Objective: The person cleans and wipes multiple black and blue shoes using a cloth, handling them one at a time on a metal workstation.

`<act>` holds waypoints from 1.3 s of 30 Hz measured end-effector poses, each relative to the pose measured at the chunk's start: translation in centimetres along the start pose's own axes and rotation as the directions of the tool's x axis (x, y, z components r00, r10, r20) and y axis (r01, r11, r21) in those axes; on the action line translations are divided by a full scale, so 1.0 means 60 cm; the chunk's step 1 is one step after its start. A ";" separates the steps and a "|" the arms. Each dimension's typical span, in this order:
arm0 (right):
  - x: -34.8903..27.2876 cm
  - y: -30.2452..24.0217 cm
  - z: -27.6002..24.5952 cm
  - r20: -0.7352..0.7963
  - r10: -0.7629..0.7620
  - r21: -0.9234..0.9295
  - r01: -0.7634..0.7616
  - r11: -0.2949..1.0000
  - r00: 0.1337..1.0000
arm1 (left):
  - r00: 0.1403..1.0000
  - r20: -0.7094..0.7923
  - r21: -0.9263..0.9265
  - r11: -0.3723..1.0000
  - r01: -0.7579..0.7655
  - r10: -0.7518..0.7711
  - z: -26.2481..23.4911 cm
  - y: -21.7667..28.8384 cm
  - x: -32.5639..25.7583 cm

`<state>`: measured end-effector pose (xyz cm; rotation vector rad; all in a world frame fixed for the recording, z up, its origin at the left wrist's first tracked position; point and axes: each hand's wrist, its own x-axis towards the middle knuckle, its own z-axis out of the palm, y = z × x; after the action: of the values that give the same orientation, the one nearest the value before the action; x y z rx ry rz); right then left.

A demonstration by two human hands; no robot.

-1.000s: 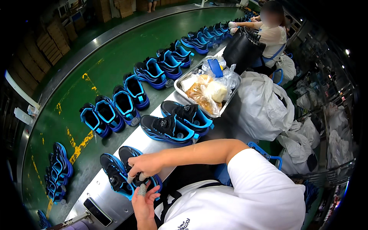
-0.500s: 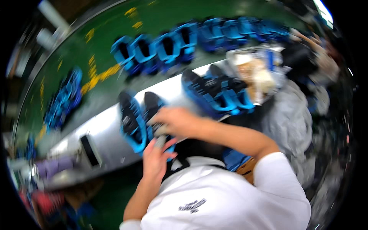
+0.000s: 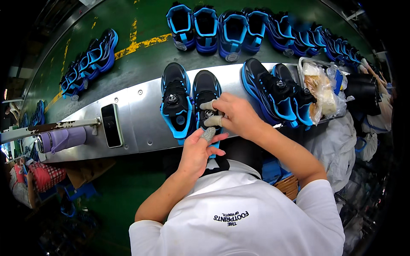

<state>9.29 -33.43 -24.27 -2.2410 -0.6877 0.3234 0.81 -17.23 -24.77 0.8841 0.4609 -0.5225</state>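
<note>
Right in front of me, a black and blue sneaker (image 3: 205, 85) lies on the metal ledge, toe pointing away. My right hand (image 3: 240, 114) reaches over it from the right, with pale finger covers on two fingers. Those fingers close around the round lacing dial (image 3: 209, 114) on the sneaker's tongue. At the sneaker's heel end is my left hand (image 3: 196, 154), its fingers apart and one wearing a grey cover. It partly hides the collar; whether it touches the shoe is unclear. A matching sneaker (image 3: 174, 81) with its own dial sits just to the left.
Another pair of sneakers (image 3: 267, 87) stands to the right, beside a tray (image 3: 302, 68) of plastic bags. Several more line the green surface beyond (image 3: 232, 32). On the left lie a phone (image 3: 111, 126), a purple bottle (image 3: 68, 138) and a worn metal bar (image 3: 51, 127).
My view has shifted, so the shoes appear farther right and higher, and the blur has cleared. Both hands stay at the same sneaker, the right one's fingers now around its dial.
</note>
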 end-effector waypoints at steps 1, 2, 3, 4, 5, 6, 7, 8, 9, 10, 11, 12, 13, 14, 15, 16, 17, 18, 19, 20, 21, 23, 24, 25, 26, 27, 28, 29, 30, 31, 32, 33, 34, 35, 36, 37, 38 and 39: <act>0.003 -0.004 -0.005 0.039 0.055 0.044 -0.057 0.997 0.998 | 1.000 0.013 -0.012 1.000 0.009 -0.009 -0.002 0.001 0.000; 0.004 -0.006 -0.011 0.027 0.073 0.026 -0.073 0.997 0.997 | 0.999 0.040 -0.013 1.000 0.017 -0.017 -0.002 -0.001 -0.005; 0.013 0.001 -0.025 0.076 -0.033 0.045 0.030 0.999 0.997 | 0.999 0.045 -0.003 1.000 -0.012 0.012 -0.001 -0.004 -0.003; 0.018 0.004 -0.035 0.123 -0.135 0.063 0.128 0.990 0.983 | 0.998 0.056 0.005 0.999 -0.041 0.040 -0.002 -0.006 -0.004; 0.020 0.011 -0.038 0.135 -0.199 0.145 0.179 0.973 0.971 | 0.999 0.015 0.024 0.999 -0.041 0.041 0.004 -0.007 -0.003; 0.022 0.015 -0.031 0.130 -0.253 0.222 0.220 0.950 0.959 | 0.999 -0.014 0.054 0.998 -0.034 0.034 0.005 -0.005 -0.008; 0.019 0.022 -0.018 0.086 -0.239 0.207 0.218 0.954 0.967 | 0.999 -0.014 0.057 0.997 -0.048 0.049 0.002 -0.013 -0.006; 0.018 0.019 -0.001 0.043 -0.241 0.205 0.228 0.952 0.970 | 0.997 -0.032 0.064 0.996 -0.068 0.071 -0.005 -0.016 -0.010; 0.011 0.005 0.011 -0.021 -0.153 0.166 0.155 0.974 0.988 | 0.996 -0.026 0.058 0.995 -0.080 0.082 -0.012 -0.015 -0.013; 0.006 -0.008 0.026 -0.087 -0.077 0.142 0.089 0.986 0.993 | 0.995 -0.034 0.053 0.994 -0.096 0.098 -0.017 -0.012 -0.016; 0.001 -0.013 0.038 -0.126 -0.044 0.123 0.060 0.991 0.991 | 0.995 -0.025 0.051 0.994 -0.097 0.098 -0.019 -0.009 -0.018; -0.002 -0.013 0.044 -0.157 -0.018 0.111 0.036 0.993 0.987 | 0.994 -0.027 0.044 0.994 -0.101 0.102 -0.022 -0.011 -0.017; -0.003 -0.006 0.042 -0.166 -0.019 0.142 0.043 0.989 0.986 | 0.994 -0.015 0.021 0.994 -0.110 0.110 -0.023 -0.013 -0.012; -0.005 0.002 0.035 -0.183 -0.010 0.133 0.035 0.990 0.983 | 0.994 0.005 0.029 0.994 -0.105 0.105 -0.023 -0.008 -0.014; -0.006 0.016 0.021 -0.156 -0.069 0.219 0.103 0.970 0.985 | 0.998 0.061 0.155 0.988 -0.025 0.015 -0.020 0.008 -0.018; -0.005 0.028 0.006 -0.132 -0.133 0.305 0.168 0.937 0.982 | 0.992 0.103 0.282 0.958 0.047 -0.079 -0.020 0.026 -0.024; -0.013 0.015 -0.023 -0.093 -0.053 0.488 0.091 0.868 0.994 | 0.984 0.102 0.444 0.892 0.085 -0.144 -0.031 0.055 -0.036; -0.021 0.008 -0.040 -0.099 -0.058 0.484 0.099 0.869 0.993 | 0.984 0.078 0.533 0.840 0.097 -0.163 -0.034 0.084 -0.049; -0.029 0.005 -0.055 -0.023 -0.048 0.645 0.051 0.762 0.999 | 0.998 0.068 0.665 0.745 -0.054 0.011 -0.026 0.098 -0.058; -0.036 -0.004 -0.067 0.054 -0.050 0.778 -0.011 0.628 0.997 | 0.979 0.087 0.777 0.603 -0.182 0.183 -0.015 0.115 -0.068; -0.037 -0.011 -0.084 0.079 -0.181 0.642 0.089 0.762 0.980 | 0.978 0.092 0.778 0.599 -0.189 0.188 0.005 0.137 -0.074; -0.037 -0.030 -0.080 0.085 -0.304 0.473 0.230 0.850 0.949 | 0.927 0.364 0.915 0.151 -0.375 0.094 0.052 0.173 -0.080; -0.037 -0.041 -0.078 0.109 -0.341 0.410 0.270 0.871 0.934 | 0.849 0.491 0.866 -0.004 -0.500 0.196 0.055 0.165 -0.063; -0.043 -0.053 -0.078 0.036 -0.399 0.390 0.355 0.849 0.916 | 0.811 0.549 0.836 -0.148 -0.529 0.202 0.063 0.169 -0.053; -0.049 -0.063 -0.082 0.081 -0.421 0.281 0.385 0.879 0.903 | 0.773 0.600 0.791 -0.291 -0.538 0.205 0.066 0.172 -0.044; -0.055 -0.070 -0.077 0.112 -0.370 0.265 0.331 0.906 0.922 | 0.749 0.632 0.767 -0.300 -0.567 0.199 0.063 0.169 -0.034; -0.060 -0.076 -0.070 0.141 -0.318 0.246 0.278 0.929 0.938 | 0.725 0.661 0.742 -0.310 -0.594 0.194 0.055 0.163 -0.022; -0.063 -0.073 -0.078 0.213 -0.292 0.390 0.193 0.901 0.932 | 0.683 0.656 0.754 -0.305 -0.582 0.322 0.059 0.141 -0.017; -0.064 -0.070 -0.075 0.377 -0.219 0.599 -0.057 0.798 0.900 | 0.657 0.659 0.752 -0.336 -0.567 0.367 0.065 0.127 -0.017; -0.069 -0.071 -0.079 0.454 -0.210 0.715 -0.214 0.666 0.866 | 0.638 0.663 0.748 -0.367 -0.553 0.391 0.075 0.120 -0.017; -0.073 -0.082 -0.083 0.524 -0.215 0.787 -0.372 0.493 0.824 | 0.624 0.668 0.743 -0.398 -0.538 0.404 0.078 0.117 -0.018; -0.072 -0.074 -0.071 0.505 -0.226 0.814 -0.373 0.446 0.833 | 0.618 0.670 0.742 -0.402 -0.537 0.411 0.075 0.117 -0.015; -0.066 -0.067 -0.068 0.503 -0.228 0.813 -0.367 0.453 0.834 | 0.605 0.690 0.723 -0.397 -0.565 0.396 0.071 0.117 -0.011; -0.060 -0.060 -0.066 0.468 -0.199 0.796 -0.312 0.520 0.861 | 0.595 0.709 0.705 -0.389 -0.593 0.379 0.068 0.114 -0.006; -0.054 -0.048 -0.061 0.424 -0.170 0.773 -0.257 0.581 0.890 | 0.591 0.715 0.699 -0.393 -0.597 0.373 0.064 0.115 0.003; -0.046 -0.018 -0.033 -0.017 -0.201 0.591 0.172 0.788 0.979 | 0.647 0.595 0.803 -0.320 -0.503 0.476 0.057 0.121 0.014; -0.037 0.000 -0.030 -0.300 -0.109 0.273 0.195 0.942 0.948 | 0.688 0.457 0.887 -0.233 -0.398 0.564 0.045 0.132 0.023; -0.031 0.002 -0.051 -0.222 -0.023 0.316 0.094 0.944 0.975 | 0.731 0.351 0.927 -0.111 -0.357 0.586 0.035 0.147 0.024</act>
<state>9.09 -36.40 -22.22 -1.9021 -0.5405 0.1466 7.58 -14.68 -19.15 2.4044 -0.2411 0.0810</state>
